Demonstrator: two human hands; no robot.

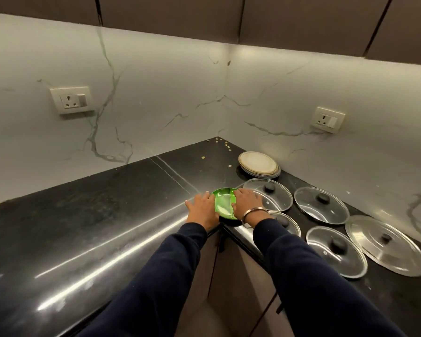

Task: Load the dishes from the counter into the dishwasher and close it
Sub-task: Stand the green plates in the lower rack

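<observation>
**Both hands on the green plate at the corner of the surface**

Far left on the marble wall sits a socket plate (71, 100) with a switch. Below it the black polished surface (83, 227) runs from the left edge toward the corner, streaked with reflected light.

Near the inner edge of the surface, the left hand (203, 207) lies palm down against the left rim of a green divided plate (224, 203), fingers bent over the rim; the dark sleeve reaches to the wrist. The plate rests on the surface between the two hands. The right hand (246, 201) covers the plate's right side, fingers curled over its rim, with a metal bangle (254, 213) on the wrist.

Behind the plate, toward the corner, small pale crumbs (225, 144) are scattered on the surface. To the right of them is a stack of cream plates (258, 164) close to the right wall.

Just right of the right hand lies a glass lid (271, 194) with a black knob, and another glass lid (286, 222) is partly hidden by the right forearm. Further right are two more glass lids (321, 205) (337, 251), then a steel lid (385, 244) at the far right. A second socket plate (328, 119) is on the right wall.
</observation>
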